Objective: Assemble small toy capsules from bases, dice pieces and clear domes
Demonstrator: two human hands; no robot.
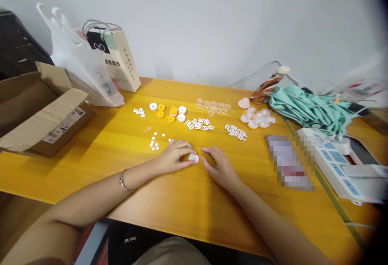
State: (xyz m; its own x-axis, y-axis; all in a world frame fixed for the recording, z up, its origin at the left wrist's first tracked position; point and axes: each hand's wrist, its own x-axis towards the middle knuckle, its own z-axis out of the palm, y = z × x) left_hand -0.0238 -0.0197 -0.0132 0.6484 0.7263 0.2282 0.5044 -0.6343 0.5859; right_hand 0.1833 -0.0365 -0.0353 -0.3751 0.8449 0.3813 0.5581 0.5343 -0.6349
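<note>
Between the thumb and fingers of my left hand [176, 155] is a small white round plastic piece [194, 158], held just above or on the table. My right hand [220, 166] is close by on the right, its thumb and fingers curved and apart, with nothing between them. Beyond the hands lie small white discs [155, 144], tiny rings [147, 129], and white and yellow round caps [173, 110]. White openwork pieces [198, 124] sit in a pile, with a second pile of white cut-out pieces [235, 132] to its right. Clear round cups [213, 106] stand behind them.
Orange-based clear pieces [257, 117] lie by a brown bottle [269, 85] and a folded green umbrella [312, 107]. At right are a blurred phone-like object [289, 163] and a power strip [333, 164]. An open cardboard box [66, 119], plastic bag [81, 66] and paper bag [125, 60] stand left.
</note>
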